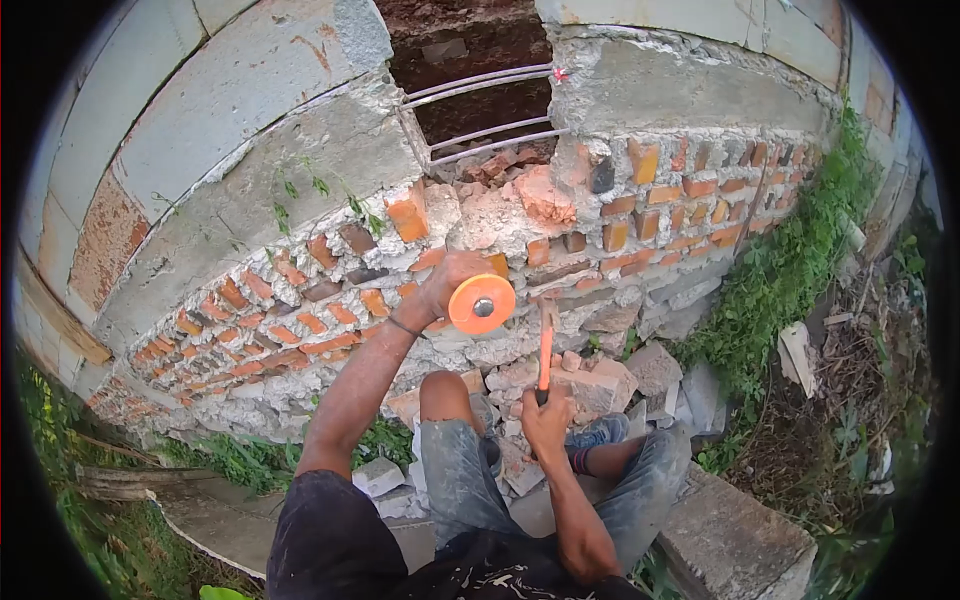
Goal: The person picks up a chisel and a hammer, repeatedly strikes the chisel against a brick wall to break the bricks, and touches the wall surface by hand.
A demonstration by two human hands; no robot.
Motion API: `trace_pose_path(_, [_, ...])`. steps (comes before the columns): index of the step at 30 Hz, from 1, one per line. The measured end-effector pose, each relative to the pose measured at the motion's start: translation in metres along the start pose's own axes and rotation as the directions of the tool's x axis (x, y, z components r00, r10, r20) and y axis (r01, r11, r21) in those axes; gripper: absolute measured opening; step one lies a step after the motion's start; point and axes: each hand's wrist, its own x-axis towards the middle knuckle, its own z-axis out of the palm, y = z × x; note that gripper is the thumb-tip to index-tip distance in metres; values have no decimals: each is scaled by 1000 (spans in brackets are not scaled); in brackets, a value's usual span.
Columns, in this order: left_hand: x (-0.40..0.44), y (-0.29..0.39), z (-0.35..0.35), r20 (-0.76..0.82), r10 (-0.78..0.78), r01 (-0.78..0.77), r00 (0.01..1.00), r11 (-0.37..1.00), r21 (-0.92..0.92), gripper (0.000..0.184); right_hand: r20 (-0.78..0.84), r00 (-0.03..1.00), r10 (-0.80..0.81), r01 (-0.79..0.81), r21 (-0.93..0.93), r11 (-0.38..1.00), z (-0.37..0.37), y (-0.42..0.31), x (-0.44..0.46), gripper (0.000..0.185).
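My left hand is closed around a chisel, held against or close to the brick wall. An orange round guard and the steel striking end of the chisel face me. The guard and hand hide most of the shaft, so I cannot tell exactly where the tip rests. In my right hand is a hammer with an orange handle and dark grip, gripped low. Its head is raised to the right of the guard, apart from the chisel.
Above the chisel, a broken gap holds bent metal bars and loose brick rubble. Broken masonry lies around my feet. A concrete slab sits at lower right. Green plants climb the wall's right side.
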Motion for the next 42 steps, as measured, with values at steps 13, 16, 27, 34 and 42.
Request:
trace_pose_path(13, [-7,5,18,55,-21,25,998,998,-66,22,37,942,-334,306,312,899,-25,-15,-28,26])
trace_pose_path(16, [-7,3,20,33,-10,13,999,993,-121,23,-58,916,-397,401,139,905,-56,-55,-22,23])
trace_pose_path(27, [-16,-10,9,-36,-23,20,999,997,-71,20,-31,987,-156,158,84,984,-18,-3,-5,33])
trace_pose_path(34, [-16,-10,17,43,-31,33,999,999,-39,29,-278,840,-466,447,843,301,-80,-71,2,32])
trace_pose_path(42, [-15,-6,22,55,-14,14,998,1000,-4,21,93,885,-456,438,164,884,-72,-53,2,30])
